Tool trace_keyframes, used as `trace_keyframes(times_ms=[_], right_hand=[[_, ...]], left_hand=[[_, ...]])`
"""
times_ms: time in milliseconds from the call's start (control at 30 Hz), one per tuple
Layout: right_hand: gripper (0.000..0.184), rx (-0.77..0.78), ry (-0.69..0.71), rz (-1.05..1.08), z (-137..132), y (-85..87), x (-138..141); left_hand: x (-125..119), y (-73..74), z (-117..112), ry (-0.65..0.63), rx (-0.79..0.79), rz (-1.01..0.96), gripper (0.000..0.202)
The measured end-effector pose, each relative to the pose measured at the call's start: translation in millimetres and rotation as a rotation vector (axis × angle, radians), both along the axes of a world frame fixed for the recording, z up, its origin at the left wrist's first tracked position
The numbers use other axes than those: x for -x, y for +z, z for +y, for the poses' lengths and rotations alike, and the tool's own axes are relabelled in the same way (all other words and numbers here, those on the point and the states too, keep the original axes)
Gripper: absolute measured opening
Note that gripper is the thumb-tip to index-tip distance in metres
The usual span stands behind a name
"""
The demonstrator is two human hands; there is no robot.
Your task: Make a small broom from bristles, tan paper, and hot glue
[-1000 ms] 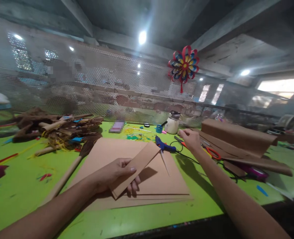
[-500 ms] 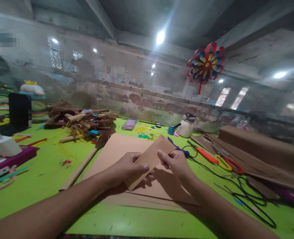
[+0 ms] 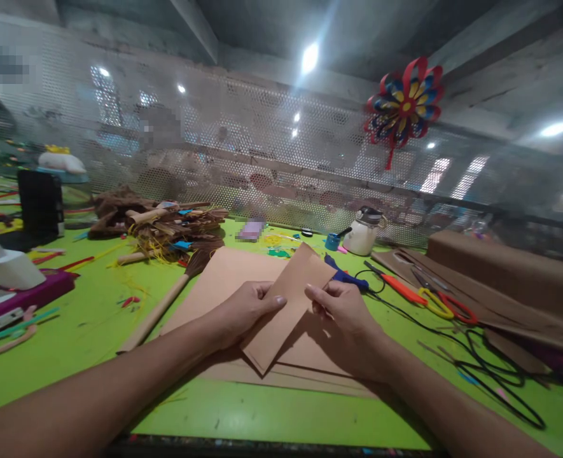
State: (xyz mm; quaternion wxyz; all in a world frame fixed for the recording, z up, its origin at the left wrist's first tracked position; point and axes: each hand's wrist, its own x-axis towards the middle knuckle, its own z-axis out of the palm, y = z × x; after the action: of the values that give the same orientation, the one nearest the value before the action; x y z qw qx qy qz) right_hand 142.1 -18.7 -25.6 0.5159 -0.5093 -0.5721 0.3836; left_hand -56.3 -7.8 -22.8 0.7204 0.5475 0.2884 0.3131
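A narrow piece of brown kraft paper (image 3: 288, 312), layered at its lower edge, is held tilted between my two hands. My left hand (image 3: 250, 312) grips its left side, thumb on top and the other fingers underneath, hidden. At the right edge my right hand (image 3: 341, 305) pinches the paper between thumb and curled fingers. Beneath both hands larger sheets of brown paper (image 3: 228, 267) lie flat on the green table (image 3: 243, 413). Just behind my right hand lies a blue-handled tool (image 3: 352, 278) with a black cord, its front end partly covered.
On the right are an orange cutter (image 3: 403, 288), scissors (image 3: 446, 305), a looped black cord (image 3: 505, 401) and brown sheets (image 3: 510, 273). Leftward lie a brush (image 3: 166, 302), a bundle of brown scraps (image 3: 176, 232) and a purple power strip (image 3: 56, 286). A white jug (image 3: 362, 234) stands behind.
The held paper has turned, showing more of its broad face, and its lower corner has shifted slightly right. Both hands keep their hold. The whole view has shifted a little.
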Motion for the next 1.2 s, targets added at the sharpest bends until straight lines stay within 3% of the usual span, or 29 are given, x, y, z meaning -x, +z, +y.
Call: trace_keyframes(times_ms=[100,200,300,367,500,567,700,833,933,1133,1200], right_hand=[[0.038,-0.022,-0.005,0.059,-6,-1.8,5],[0.038,0.031,0.081,0.214,-12,-2.6,11],[0.039,0.078,0.144,0.272,-13,-3.9,13],[0.040,0.076,0.138,0.263,-11,-4.9,11],[0.045,-0.025,-0.011,0.110,-1,-3.6,-4],[0.039,-0.072,-0.039,0.195,4,-0.5,-12],[0.026,-0.001,0.125,0.457,8,7.7,-21],[0.026,0.152,0.128,0.305,-2,10.1,-15],[0.026,0.240,0.115,0.346,-14,7.5,-3],[0.013,0.184,0.327,0.439,-22,-1.2,19],[0.013,0.121,0.299,0.352,-17,-2.5,18]], left_hand=[[-2,-1.0,-1,-0.074,0.031,-0.057,0.037],[-3,-1.2,-1,-0.156,0.045,-0.092,0.035],[-3,-2.7,1,-0.151,0.047,-0.068,0.038],[-3,-4.0,4,-0.108,0.051,-0.059,0.039],[-4,-3.4,6,0.020,0.096,-0.038,0.038],[-4,-0.9,6,0.135,0.097,-0.044,0.033],[-2,6.4,6,0.265,0.109,-0.088,0.024],[1,12.0,6,0.176,0.122,-0.187,0.028],[3,12.9,4,0.087,0.118,-0.183,0.035],[0,6.2,-1,-0.107,0.049,0.054,0.038],[-1,4.6,-2,-0.115,0.023,0.143,0.040]])
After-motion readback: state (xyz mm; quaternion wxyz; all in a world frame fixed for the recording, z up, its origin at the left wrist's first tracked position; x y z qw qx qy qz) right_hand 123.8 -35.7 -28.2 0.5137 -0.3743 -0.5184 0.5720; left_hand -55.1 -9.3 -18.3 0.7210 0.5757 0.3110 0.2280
